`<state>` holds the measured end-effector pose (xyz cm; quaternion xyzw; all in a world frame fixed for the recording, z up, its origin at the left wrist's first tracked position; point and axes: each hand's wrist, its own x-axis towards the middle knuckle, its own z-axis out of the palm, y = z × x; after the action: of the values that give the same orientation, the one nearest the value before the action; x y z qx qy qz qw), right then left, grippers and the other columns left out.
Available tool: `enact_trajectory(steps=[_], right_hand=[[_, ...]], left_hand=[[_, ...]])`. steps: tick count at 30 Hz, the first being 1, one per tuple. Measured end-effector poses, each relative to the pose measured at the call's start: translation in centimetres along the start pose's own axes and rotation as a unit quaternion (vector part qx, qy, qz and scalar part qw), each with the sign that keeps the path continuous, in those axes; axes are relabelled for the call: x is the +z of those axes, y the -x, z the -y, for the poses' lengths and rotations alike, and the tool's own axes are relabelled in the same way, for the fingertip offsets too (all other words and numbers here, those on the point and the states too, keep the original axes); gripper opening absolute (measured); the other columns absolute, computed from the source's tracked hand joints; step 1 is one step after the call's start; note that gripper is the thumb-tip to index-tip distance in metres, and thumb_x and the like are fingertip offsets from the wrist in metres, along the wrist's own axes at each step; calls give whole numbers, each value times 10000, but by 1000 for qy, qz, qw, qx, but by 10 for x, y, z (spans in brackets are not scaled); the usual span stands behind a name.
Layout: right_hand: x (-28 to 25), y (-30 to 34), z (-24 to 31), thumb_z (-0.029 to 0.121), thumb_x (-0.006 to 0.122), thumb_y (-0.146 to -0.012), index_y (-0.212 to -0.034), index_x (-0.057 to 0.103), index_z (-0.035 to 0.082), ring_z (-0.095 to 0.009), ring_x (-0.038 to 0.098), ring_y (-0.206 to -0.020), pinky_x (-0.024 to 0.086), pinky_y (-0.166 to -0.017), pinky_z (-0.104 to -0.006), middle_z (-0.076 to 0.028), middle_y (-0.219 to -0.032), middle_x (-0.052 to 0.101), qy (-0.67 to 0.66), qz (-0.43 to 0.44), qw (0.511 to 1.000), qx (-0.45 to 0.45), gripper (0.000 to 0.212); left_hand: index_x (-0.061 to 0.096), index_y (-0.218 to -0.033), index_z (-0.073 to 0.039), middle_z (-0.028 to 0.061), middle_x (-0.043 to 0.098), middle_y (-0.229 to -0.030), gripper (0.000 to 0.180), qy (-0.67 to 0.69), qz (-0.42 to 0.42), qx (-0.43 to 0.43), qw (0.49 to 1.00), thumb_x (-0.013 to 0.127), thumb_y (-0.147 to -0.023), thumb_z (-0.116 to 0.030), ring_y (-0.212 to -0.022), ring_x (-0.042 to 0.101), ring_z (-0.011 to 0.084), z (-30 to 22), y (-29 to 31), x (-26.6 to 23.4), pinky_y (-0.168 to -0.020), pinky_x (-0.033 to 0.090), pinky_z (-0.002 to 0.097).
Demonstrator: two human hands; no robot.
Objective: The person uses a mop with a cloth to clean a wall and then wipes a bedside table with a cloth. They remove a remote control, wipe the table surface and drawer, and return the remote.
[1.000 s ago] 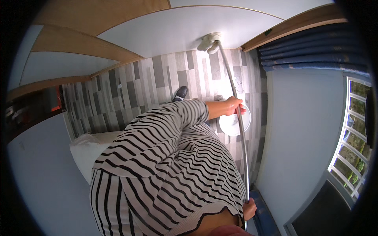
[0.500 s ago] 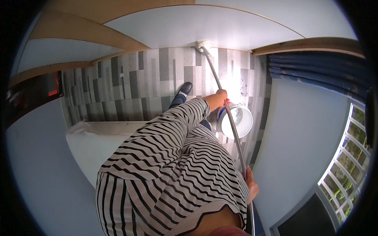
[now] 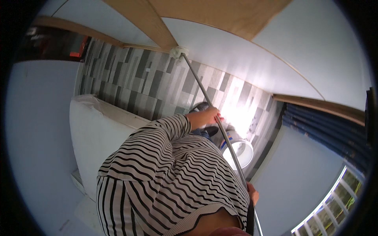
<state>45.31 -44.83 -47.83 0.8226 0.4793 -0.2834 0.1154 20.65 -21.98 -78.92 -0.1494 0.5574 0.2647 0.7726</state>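
Note:
A mop with a long metal pole (image 3: 200, 83) slants across the view, its whitish mop head (image 3: 179, 52) on the floor against the base of the wooden-framed cabinet. My left hand (image 3: 212, 115) is closed round the middle of the pole. Further down, beside my right hip, my right hand (image 3: 253, 194) grips the pole's near part; some of its fingers are hidden. Under the pole, close to my feet, stands a white bucket (image 3: 249, 158) with blue on its side. What the bucket holds is washed out by glare.
The cabinet's white panels (image 3: 220, 47) run along the far side. To the left lies a white mattress (image 3: 94, 129) with a plastic-like cover. A blue curtain (image 3: 323, 131) and a barred window (image 3: 327, 208) are at the right. My dark shoes (image 3: 211, 131) stand on the patterned grey floor (image 3: 136, 84).
The mop head has slid left along the cabinet base, and my left hand has moved slightly left and nearer with the pole. My view has turned, so the room appears rotated clockwise.

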Motion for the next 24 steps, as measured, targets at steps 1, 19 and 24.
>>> enact_trajectory(steps=[1, 19, 24], right_hand=[[0, 2, -22, 398, 719, -721, -846, 655, 127, -332, 601, -603, 478, -565, -401, -113, -629, 609, 12, -31, 999, -15, 306], [35, -127, 153, 253, 568, -838, -914, 641, 68, -241, 588, -676, 454, -621, -365, -144, -756, 636, -44, 27, 951, -305, 213], [61, -147, 231, 251, 568, -840, -905, 637, 63, -236, 584, -667, 451, -612, -361, -141, -748, 632, -103, 81, 912, -389, 210]], left_hand=[[471, -963, 26, 189, 546, -898, 179, 15, 44, -29, 999, 509, -892, -134, -916, 597, 396, 3, 16, 2, -805, 501, 534], [462, -1053, 36, 212, 617, -1025, 366, -183, 282, 221, 916, 536, -916, -295, -928, 630, 291, -25, 209, 8, -773, 539, 403], [432, -993, -33, 152, 658, -838, 303, -213, 216, 340, 890, 468, -943, -329, -698, 665, 239, -59, 212, 31, -587, 561, 366]])
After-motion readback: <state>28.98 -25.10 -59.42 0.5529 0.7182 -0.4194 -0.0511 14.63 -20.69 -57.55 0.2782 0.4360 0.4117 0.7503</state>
